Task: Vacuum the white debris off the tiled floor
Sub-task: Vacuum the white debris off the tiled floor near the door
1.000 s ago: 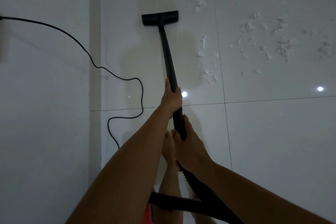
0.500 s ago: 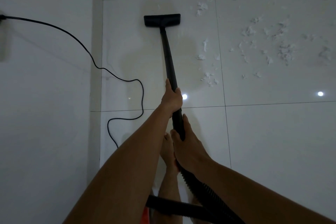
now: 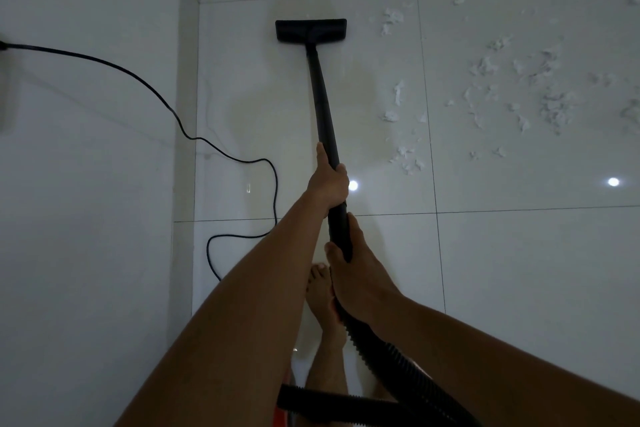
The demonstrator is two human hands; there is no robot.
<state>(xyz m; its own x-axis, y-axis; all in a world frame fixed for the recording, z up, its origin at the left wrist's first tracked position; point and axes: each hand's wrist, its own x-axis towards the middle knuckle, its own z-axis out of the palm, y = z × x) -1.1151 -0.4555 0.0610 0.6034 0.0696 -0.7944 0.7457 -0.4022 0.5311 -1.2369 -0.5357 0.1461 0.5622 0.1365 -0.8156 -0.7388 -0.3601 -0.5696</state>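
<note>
Nozzle (image 3: 310, 30) slightly farther forward.

There are one black floor nozzle (image 3: 310, 30) at twelve o'clock, one wand (image 3: 322, 104), one ribbed hose (image 3: 329, 404) at six o'clock, one power cord (image 3: 276, 191) at nine o'clock, two hands, the left hand (image 3: 329, 184) and the right hand (image 3: 353, 274), one bare foot (image 3: 320, 291), two light reflections (image 3: 613, 181), and dozens of white debris scraps (image 3: 554, 107) at two o'clock.

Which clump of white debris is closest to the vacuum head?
The ragged clump just right of the vacuum head, level with it. Other scraps lie farther off, beside the wand or past the grout line.
</note>
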